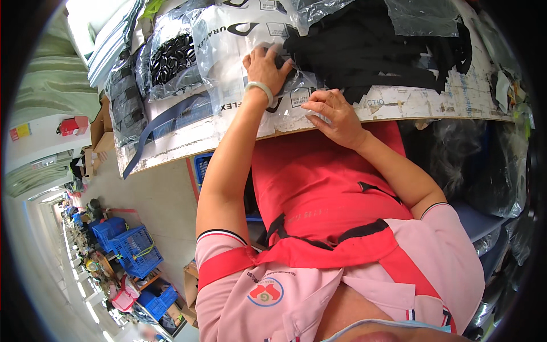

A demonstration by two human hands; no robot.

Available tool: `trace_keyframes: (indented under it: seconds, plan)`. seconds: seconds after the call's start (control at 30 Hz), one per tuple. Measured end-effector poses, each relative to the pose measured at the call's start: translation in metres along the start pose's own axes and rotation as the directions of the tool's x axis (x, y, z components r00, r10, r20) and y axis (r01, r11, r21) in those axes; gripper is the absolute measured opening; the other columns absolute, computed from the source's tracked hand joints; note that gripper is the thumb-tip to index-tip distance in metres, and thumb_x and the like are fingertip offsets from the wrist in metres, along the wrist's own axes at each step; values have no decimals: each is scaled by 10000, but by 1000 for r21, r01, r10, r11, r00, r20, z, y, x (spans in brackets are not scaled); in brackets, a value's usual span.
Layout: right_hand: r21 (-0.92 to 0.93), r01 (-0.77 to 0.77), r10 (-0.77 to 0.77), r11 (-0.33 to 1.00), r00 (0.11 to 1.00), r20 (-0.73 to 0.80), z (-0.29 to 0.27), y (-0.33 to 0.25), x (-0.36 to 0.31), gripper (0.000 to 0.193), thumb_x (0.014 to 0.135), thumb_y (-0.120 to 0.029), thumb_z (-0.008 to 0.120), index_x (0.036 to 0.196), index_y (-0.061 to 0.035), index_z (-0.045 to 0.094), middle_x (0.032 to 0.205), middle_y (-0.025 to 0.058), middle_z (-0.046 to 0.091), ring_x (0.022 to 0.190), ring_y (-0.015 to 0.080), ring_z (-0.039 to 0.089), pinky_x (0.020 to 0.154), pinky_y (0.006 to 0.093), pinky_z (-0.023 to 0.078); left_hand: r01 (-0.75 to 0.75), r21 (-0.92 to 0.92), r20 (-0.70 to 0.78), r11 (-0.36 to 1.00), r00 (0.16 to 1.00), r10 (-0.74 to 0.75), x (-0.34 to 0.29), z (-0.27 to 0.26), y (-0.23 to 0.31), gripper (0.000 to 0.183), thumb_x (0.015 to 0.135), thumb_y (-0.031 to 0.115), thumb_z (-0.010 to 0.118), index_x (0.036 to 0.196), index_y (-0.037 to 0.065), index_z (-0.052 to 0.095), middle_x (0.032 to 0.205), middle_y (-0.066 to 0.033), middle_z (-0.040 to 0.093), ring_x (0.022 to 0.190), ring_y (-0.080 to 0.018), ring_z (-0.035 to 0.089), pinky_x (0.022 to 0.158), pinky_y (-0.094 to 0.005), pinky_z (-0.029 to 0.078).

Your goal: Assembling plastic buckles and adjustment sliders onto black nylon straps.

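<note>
My left hand (266,71), with a pale bangle at the wrist, rests on a clear plastic bag (219,62) with dark printing. Its fingers are spread over the film, with something dark under the thumb side. Close to the table's front edge, my right hand (339,119) is at the bag's near corner, fingertips drawn together. Whatever lies between those fingertips is too small to make out. Just beyond both hands, a heap of black fabric strips (364,54) spreads over the worn white table (393,102).
Left of the printed bag lies a clear bag of small glossy black parts (172,60). A dark blue strap (151,134) hangs over the table edge. Plastic sheeting (456,148) bulges below the table at right. Blue crates (137,251) stand on the floor at left.
</note>
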State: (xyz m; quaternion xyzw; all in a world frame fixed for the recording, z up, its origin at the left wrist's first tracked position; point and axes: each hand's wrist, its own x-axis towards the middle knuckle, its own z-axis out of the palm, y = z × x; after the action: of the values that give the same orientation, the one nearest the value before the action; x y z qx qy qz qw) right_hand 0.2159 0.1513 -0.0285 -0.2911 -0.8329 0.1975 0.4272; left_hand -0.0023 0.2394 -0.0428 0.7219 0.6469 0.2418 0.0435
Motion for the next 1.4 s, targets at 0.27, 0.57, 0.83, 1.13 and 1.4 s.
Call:
trace_keyframes:
  seconds: [0.27, 0.57, 0.83, 1.13, 1.4]
  plan:
    - [-34, 8, -8, 999, 1000, -11, 1, 2, 0, 373, 738, -48, 736, 1088, -123, 630, 1038, 40, 566, 913, 244, 532, 815, 352, 463, -52, 61, 15, 997, 999, 51, 1, -9, 19, 323, 794, 231, 676, 1047, 31, 651, 976, -117, 641, 931, -336, 606, 802, -418, 497]
    - [-58, 27, -28, 998, 1000, -1, 1, 1, -4, 329, 764, -107, 722, 1076, -132, 621, 1043, 32, 563, 933, 249, 533, 827, 349, 482, 422, -854, 143, 303, 752, -644, 25, -35, -11, 319, 833, 327, 722, 763, 35, 613, 637, -21, 577, 501, -102, 532, 400, -226, 372]
    - [175, -102, 124, 979, 985, -122, -30, -40, -1, 320, 800, -58, 686, 1113, -95, 629, 1028, 61, 604, 932, 247, 561, 832, 319, 460, 393, -771, 520, -501, 843, -139, -77, -80, 41, 283, 955, 376, 567, 943, 98, 522, 735, 2, 450, 552, -63, 386, 362, -160, 271]
    - [678, -735, 431, 15, 616, 659, -14, -47, -18, 239, 984, -213, 539, 1074, -8, 622, 821, 17, 613, 672, 71, 567, 614, 211, 489, 457, -839, 503, -294, 859, -99, -179, -71, 95, 200, 965, 238, 575, 994, 42, 600, 741, -37, 583, 545, -89, 481, 444, -210, 352]
    - [524, -851, 417, 42, 491, 765, -15, -55, -42, 210, 931, -220, 625, 942, -12, 645, 762, 8, 617, 650, 64, 574, 568, 211, 512, 541, -832, 552, -126, 829, -87, -220, -70, 99, 163, 860, 61, 671, 1011, 4, 650, 747, -37, 624, 586, -102, 556, 525, -225, 435]
